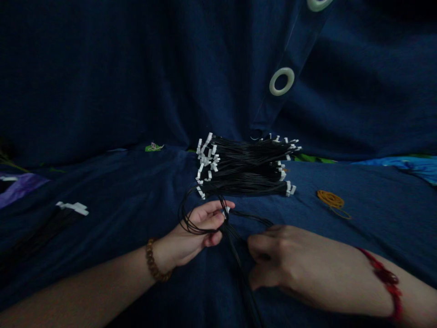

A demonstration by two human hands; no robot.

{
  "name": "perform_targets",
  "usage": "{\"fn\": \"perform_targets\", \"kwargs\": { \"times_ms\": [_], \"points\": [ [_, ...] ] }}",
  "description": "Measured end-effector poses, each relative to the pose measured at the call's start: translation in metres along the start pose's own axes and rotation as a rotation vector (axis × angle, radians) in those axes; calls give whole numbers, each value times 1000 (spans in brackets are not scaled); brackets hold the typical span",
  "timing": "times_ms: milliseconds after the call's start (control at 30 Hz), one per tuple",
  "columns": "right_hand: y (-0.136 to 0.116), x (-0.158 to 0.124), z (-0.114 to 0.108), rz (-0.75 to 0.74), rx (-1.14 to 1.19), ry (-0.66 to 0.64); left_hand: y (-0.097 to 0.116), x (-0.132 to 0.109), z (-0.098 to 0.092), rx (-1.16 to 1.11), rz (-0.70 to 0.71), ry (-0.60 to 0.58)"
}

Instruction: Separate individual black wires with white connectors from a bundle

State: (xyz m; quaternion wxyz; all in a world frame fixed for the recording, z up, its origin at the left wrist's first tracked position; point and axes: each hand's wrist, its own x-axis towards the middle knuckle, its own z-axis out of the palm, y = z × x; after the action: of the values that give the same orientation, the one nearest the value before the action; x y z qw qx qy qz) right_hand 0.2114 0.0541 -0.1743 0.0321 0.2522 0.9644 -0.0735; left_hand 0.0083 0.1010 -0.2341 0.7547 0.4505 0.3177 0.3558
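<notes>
Navy curtain point(102, 68) hanging behind, folded, pale ring eyelets point(282, 81) down one edge. Navy cloth point(362, 246) spread below, rumpled. Bright blue fabric point(406, 166) far right, purple fabric point(20, 189) far left. Light dim.

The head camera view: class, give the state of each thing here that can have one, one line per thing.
Left hand: closed around a loop of black wires.
Right hand: fingers curled beside the hanging wires; grip unclear.
Wire bundle: lying stacked, white connectors at both ends.
Orange rubber bands: loosely coiled on the cloth.
White eyelet: set in blue cloth, hole open.
</notes>
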Motion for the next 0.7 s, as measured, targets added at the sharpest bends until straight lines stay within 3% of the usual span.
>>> {"fn": "perform_targets", "kwargs": {
  "times_ms": [167,300,367,433,533,600,700],
  "points": [
    [-1,-2,-3,-30,45,-22,2,-1,2,-15,-4,15],
    [25,-18,-19,-25,542,-41,2,0,3,-17,-5,23],
    [46,-28,-26,44,772,189,1,0,2,-21,5,-2],
    [64,-35,-28,67,936,630,0,0,1,-27,21,-16],
    [71,-32,-29,143,1012,1034,-1,1,1,-28,20,-14],
    [61,-24,-28,280,1047,1111,-1,1,0,-26,11,-10],
    [33,-9,-24,380,1101,1030,-1,1,0,-34,7,-15]
  ]
}}
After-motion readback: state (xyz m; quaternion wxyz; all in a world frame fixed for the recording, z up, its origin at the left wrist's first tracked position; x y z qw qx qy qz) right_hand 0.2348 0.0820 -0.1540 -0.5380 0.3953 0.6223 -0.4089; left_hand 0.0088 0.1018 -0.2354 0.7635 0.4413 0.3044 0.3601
